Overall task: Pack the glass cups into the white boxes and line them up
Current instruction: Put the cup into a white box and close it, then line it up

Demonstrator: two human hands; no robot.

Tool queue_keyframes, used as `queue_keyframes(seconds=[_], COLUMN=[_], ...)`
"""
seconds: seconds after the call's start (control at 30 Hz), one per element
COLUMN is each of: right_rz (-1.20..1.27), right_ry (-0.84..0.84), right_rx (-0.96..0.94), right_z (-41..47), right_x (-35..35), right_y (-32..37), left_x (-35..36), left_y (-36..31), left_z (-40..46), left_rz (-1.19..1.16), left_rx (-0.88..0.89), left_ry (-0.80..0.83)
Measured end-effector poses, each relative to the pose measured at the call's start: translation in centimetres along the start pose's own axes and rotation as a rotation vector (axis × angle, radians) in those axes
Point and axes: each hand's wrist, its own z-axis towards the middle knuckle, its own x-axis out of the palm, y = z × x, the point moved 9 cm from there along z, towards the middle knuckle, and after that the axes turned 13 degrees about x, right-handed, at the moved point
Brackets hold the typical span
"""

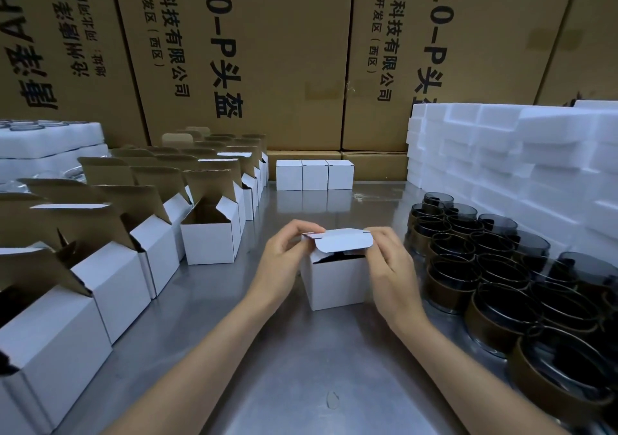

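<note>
Both hands, left hand (284, 250) and right hand (388, 267), pinch the lid flap (344, 239) of a white box (337, 284) on the steel table (301, 367).

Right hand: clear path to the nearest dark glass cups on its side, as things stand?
Probably yes, once freed. The right hand pinches the lid flap of the small white cardboard box; the dark glass cups stand right beside it on the metal table, nothing between.

A steel table (287, 361) bears white boxes (210, 237); dark glass cups (501, 270); foam blocks (501, 153).
</note>
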Motion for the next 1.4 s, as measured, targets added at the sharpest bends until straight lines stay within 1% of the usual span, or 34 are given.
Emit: queue_keyframes(seconds=[0.07,0.13,0.23,0.4,0.5,0.63,0.73,0.93,1.1,1.17,1.3,1.4], right_rz=[0.118,0.169,0.105,-0.014,-0.036,-0.075,-0.093,-0.144,-0.174,-0.235,-0.44,-0.515], right_ry=[0.004,-0.005,-0.003,0.029,0.022,0.01,0.016,0.0,0.032,0.033,0.072,0.066], right_rx=[0.057,0.078,0.035,-0.051,-0.062,-0.086,-0.089,-0.085,-0.077,-0.067,-0.061,-0.02], right_z=[0.1,0.0,-0.3,-0.5,-0.5,-0.5,-0.6,-0.3,-0.1,-0.2,-0.9,-0.8], right_x=[-0.1,-0.3,-0.2,0.4,0.3,0.2,0.4,0.8,1.3,1.4,2.1,2.5], right_y=[-0.4,-0.7,-0.6,0.1,0.2,0.3,0.4,-0.3,-0.6,-0.6,-0.5,-0.8], left_x=[-0.1,-0.3,-0.2,0.9,0.9,0.8,0.8,0.8,1.7,2.1,2.7,2.1], left_y=[0.2,0.5,0.4,-0.6,-0.7,-0.9,-0.7,0.2,0.8,0.9,1.3,2.4], left_z=[0.0,-0.1,-0.5,-1.4,-1.4,-1.3,-1.2,-1.3,-1.3,-1.6,-1.1,-0.1], left_rz=[-0.009,-0.007,-0.012,0.053,0.134,0.127,0.111,0.075,0.081,0.067,0.029,-0.038], left_rx=[-0.018,-0.037,-0.023,0.085,0.085,0.093,0.086,0.018,-0.029,-0.04,-0.105,-0.227], left_ry=[-0.017,-0.028,-0.015,0.083,0.077,0.065,0.087,0.102,0.169,0.183,0.209,0.128])
